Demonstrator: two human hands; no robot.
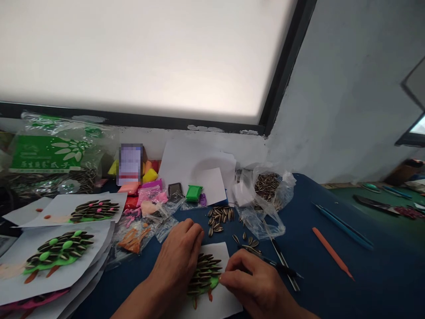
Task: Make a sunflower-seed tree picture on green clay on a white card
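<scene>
In front of me lies a white paper card (pixel 229 303) with a hedgehog-like picture (pixel 206 272) on it: rows of striped sunflower seeds set in green clay, with brown clay feet below. My left hand (pixel 181 250) lies over the card's left part, fingers together and bent down onto it, covering that end of the picture. My right hand (pixel 254 281) is closed in a pinch at the right end of the green clay, its fingertips touching there. Whatever is between them is too small to make out. Loose sunflower seeds (pixel 221 215) are scattered just beyond the card.
A stack of similar finished cards (pixel 89 266) is at left. Behind it are a large seed bag (pixel 49 150), a phone (pixel 130 164) and packets of coloured clay (pixel 193 193). A clear bag of seeds (pixel 267 186), tweezers (pixel 343 226) and an orange tool (pixel 332 252) lie to the right.
</scene>
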